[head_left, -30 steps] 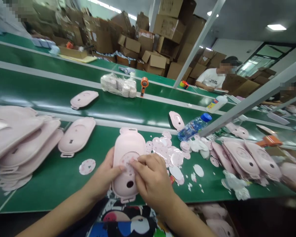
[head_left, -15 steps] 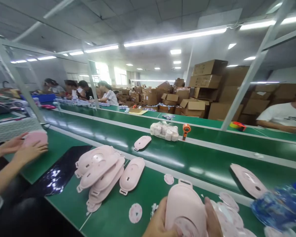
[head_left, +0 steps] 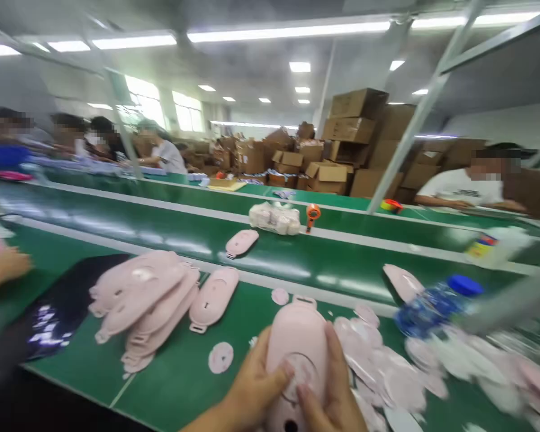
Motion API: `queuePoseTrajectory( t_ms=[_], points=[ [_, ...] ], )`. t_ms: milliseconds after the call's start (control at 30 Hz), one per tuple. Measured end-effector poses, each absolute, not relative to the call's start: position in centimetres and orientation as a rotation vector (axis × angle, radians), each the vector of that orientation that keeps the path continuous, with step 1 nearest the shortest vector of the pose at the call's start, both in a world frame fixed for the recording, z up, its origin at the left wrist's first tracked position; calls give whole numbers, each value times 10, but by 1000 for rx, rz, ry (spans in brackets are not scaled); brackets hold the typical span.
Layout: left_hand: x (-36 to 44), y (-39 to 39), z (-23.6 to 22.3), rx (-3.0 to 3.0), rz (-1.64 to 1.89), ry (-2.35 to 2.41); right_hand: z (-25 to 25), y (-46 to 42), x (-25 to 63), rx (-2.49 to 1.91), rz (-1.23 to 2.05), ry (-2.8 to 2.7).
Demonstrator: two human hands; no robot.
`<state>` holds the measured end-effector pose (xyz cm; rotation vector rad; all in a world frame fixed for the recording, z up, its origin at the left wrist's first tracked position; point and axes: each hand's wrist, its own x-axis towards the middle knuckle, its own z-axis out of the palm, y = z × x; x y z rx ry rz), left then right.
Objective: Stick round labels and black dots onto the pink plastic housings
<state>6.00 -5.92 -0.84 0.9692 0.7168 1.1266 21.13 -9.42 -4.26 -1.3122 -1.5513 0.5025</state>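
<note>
Left hand (head_left: 254, 387) and right hand (head_left: 330, 393) together on one pink plastic shell (head_left: 299, 342), clamping it from either side near its near end. Green conveyor belt (head_left: 171, 384) crosses the view beneath them. Shell sits directly before the wearer, long axis pointing away from the body, between both hands; neither hand clearly nearer. Left of it: stacked pink shells (head_left: 139, 300), a lone pink shell (head_left: 213, 298), a printed pink disc (head_left: 220, 357). Right: heap of loose pink discs (head_left: 382, 375), just beside the right hand. On the shell: round recess (head_left: 302, 375), partly under the fingertips (head_left: 303, 390); dark hole (head_left: 290, 425) at the near end.
</note>
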Motion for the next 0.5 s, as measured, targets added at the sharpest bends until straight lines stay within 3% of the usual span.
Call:
queuePoseTrajectory(
  t_ms=[233,500],
  points=[
    [49,-53,-3,1118,1008,921,-6,-95,208,-1269,872,-1442],
    [49,-47,-7,1101,899,980,1,-97,209,-1225,1051,-1291]
  ],
)
